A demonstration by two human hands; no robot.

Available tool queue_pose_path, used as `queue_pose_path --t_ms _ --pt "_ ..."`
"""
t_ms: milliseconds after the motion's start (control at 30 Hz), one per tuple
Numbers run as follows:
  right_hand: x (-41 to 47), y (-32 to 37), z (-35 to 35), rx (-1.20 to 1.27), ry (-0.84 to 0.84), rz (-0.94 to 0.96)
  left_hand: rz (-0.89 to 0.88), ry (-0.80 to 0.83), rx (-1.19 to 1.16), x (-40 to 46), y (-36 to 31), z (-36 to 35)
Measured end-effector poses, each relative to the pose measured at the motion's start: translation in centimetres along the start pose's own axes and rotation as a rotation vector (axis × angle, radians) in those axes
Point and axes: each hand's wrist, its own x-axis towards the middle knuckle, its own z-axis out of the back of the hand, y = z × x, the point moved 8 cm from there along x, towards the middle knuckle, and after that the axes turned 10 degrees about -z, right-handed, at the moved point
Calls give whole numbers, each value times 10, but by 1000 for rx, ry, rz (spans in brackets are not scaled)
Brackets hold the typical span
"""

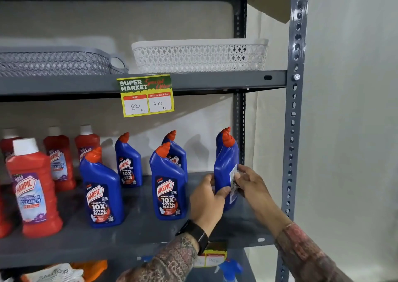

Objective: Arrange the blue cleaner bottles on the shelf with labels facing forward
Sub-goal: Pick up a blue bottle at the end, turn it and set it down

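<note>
Here we hold the rightmost blue bottle [225, 163] with both hands | our left hand [207, 200] wraps its left side, our right hand [251, 184] pinches its label edge | it stands on the shelf [137, 230] by the right post, label turned sideways | four other blue bottles [168, 187] face forward

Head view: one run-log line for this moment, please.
stage: turning bottle | left hand: gripping rightmost blue bottle | right hand: on its side label | label: facing right, not forward | shelf: bottle upright
</note>
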Motion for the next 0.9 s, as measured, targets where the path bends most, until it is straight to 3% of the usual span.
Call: queue_pose_path --t_ms 233,400,500,633,700,900 --pt "-16 23 1 15 28 110 -66 -14 -151 10 -9 14" --pt "-22 10 0 57 67 57 3 61 -382 17 2 10" --pt "-25 11 3 38 0 82 -14 87 -357 20 1 10" --pt "-29 10 1 99 -58 116 -21 -169 -246 18 2 28" --pt "-31 9 -1 123 -57 134 -33 -215 -267 12 2 28" --pt "-42 12 -10 139 78 130 -104 9 -430 4 -3 5"
